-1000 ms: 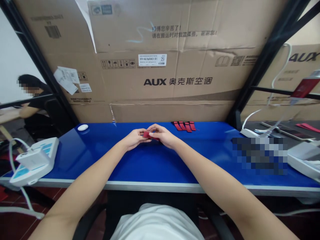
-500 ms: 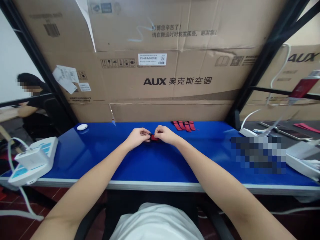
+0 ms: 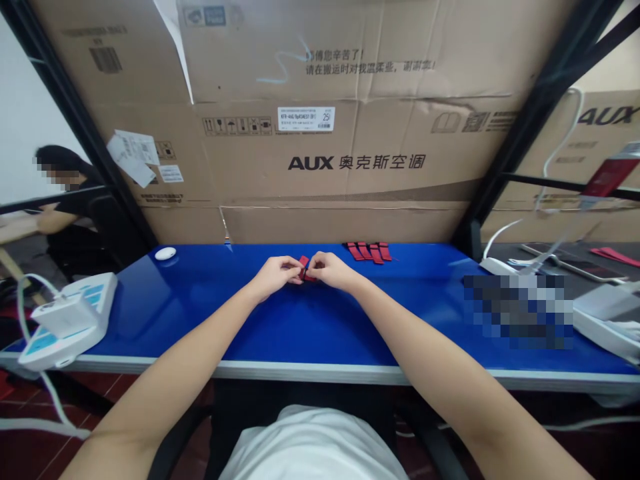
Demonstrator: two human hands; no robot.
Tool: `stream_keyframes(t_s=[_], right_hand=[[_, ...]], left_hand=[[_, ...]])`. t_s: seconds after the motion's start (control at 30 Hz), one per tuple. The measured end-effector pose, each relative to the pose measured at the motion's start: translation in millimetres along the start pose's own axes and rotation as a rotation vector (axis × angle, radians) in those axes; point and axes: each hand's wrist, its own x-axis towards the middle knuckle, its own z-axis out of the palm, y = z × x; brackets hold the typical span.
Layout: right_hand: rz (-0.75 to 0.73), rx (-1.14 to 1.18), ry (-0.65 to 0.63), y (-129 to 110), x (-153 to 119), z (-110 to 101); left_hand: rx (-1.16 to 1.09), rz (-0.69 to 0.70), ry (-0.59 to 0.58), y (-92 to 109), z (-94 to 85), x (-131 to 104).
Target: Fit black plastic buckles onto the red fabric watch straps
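Over the middle of the blue table, my two hands meet at a small red fabric strap with a black part. My left hand pinches its left side between thumb and fingers. From the right, my right hand has its fingertips closed on the other side. A short red end sticks up between the hands; the fingers cover much of the rest. Several similar red straps with black ends lie in a row at the table's back edge, right of my hands.
Cardboard stands upright behind the table, between black posts. A white power strip with a plug sits at the left, and a round white object at the back left. Cables and phones are at the right. A person sits far left.
A red end of the strap now stands up between my fingers, where the strap lay flatter before. Both hands have stayed almost in place.
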Motion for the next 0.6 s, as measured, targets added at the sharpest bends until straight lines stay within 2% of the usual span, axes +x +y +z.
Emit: stream_keyframes(t_s=[0.17, 0.23, 0.3, 0.4, 0.47, 0.53, 0.6], right_hand=[[0.036, 0.357, -0.077, 0.9, -1.0, 0.9], [0.040, 0.403, -0.095, 4.3, 1.5, 0.5], [0.033, 0.264, -0.039, 10.5, 4.5, -0.8], [-0.058, -0.178, 0.113, 22.4, 6.7, -4.3], [-0.056, -0.411, 0.140, 28.8, 6.4, -7.0], [0.014, -0.522, 0.119, 32.4, 6.0, -10.1], [0.076, -0.539, 0.115, 34.0, 6.7, -14.1]], left_hand=[[-0.102, 0.011, -0.059, 0.4, -5.5, -0.6], [-0.110, 0.019, -0.105, 1.4, -6.8, -1.2], [-0.095, 0.028, -0.159, 4.4, -7.3, -3.2], [-0.037, 0.033, -0.251, 11.6, -7.6, -8.8], [0.001, 0.039, -0.320, 15.9, -8.8, -12.1], [0.025, 0.047, -0.380, 17.5, -11.7, -12.7], [0.040, 0.052, -0.378, 15.3, -17.1, -9.4]])
